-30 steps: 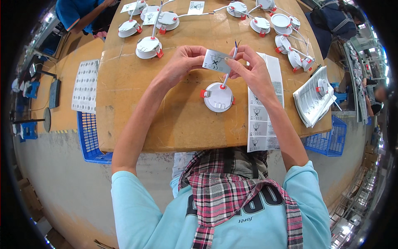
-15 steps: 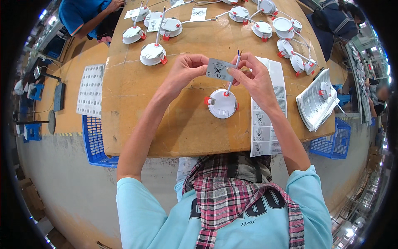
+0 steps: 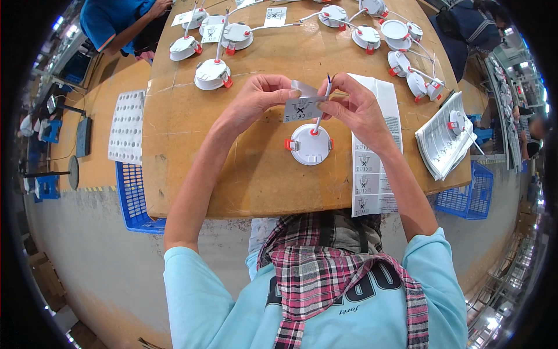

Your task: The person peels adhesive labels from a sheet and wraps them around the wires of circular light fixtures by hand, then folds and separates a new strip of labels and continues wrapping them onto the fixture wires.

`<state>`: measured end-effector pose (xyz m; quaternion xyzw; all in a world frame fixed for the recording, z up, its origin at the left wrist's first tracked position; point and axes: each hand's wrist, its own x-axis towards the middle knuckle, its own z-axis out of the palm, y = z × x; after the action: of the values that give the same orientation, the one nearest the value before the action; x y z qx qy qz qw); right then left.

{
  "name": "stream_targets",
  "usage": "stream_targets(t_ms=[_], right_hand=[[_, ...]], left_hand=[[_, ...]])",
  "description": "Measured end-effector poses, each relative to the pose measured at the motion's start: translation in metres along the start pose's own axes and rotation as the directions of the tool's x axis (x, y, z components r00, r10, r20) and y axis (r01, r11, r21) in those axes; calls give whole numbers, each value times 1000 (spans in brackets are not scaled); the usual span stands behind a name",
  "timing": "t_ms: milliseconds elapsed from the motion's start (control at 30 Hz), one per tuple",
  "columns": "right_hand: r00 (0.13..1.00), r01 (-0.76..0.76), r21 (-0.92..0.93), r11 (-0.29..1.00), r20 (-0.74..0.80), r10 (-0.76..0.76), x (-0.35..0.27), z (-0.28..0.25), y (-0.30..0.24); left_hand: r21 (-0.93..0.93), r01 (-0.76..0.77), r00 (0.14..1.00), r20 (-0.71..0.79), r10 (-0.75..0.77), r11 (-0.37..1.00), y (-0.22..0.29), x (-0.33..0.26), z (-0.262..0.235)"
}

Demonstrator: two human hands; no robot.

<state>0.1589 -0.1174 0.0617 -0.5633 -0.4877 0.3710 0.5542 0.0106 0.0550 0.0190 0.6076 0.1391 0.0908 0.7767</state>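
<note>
- hands are raised together above the middle of the cardboard-covered table (image 3: pixel 192 151), just over a round white lamp (image 3: pixel 310 144) with red clips at its sides.
- a small grey label (image 3: pixel 303 108) is pinched by the left hand (image 3: pixel 256 102), fingers closed on its left edge, thumb beneath.
- the right edge of the same label is gripped by the right hand (image 3: pixel 359 109), and the thin white cable (image 3: pixel 321 107) rising from the lamp is held upright between its fingers; blue tips are seen at the cable's top.
- the label is held against the cable, a part of it curled up at the top; whether it is already stuck cannot be told.
- the lamp lies flat on the table, directly below the hands, untouched by either palm.
- a long sheet of labels (image 3: pixel 372 168) is laid to the right of the lamp, under the right forearm, hanging past the near table edge.
- a stack of folded leaflets (image 3: pixel 442 139) is seen further right, with a small lamp resting on it.
- more white lamps (image 3: pixel 212 74) with cables are spread along the far side of the table.
- blue crates (image 3: pixel 135 195) are placed beside the table on both sides.
- a sleeve in blue (image 3: pixel 107 23), of another person, is seen at the far left corner.
</note>
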Motion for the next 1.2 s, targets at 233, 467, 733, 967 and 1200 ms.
stream_targets(t_ms=[233,467,733,967,1200], right_hand=[[995,-71,-53,996,-70,67,1,4,-7],[992,-74,-69,995,-103,67,0,7,-13],[974,124,-548,827,-94,-208,-4,-4,-17],[903,404,-731,550,224,-366,8,-30,-28],[965,85,-698,711,236,116,7,-32,-44]], left_hand=[[-13,58,998,33,-58,998,0,0,-1],[-313,-143,987,27,159,939,4,-12,-16],[309,-175,932,-255,259,935,-13,-50,53],[536,-54,968,-179,176,843,-32,-44,85],[673,-179,874,-226,430,718,-44,-39,90]])
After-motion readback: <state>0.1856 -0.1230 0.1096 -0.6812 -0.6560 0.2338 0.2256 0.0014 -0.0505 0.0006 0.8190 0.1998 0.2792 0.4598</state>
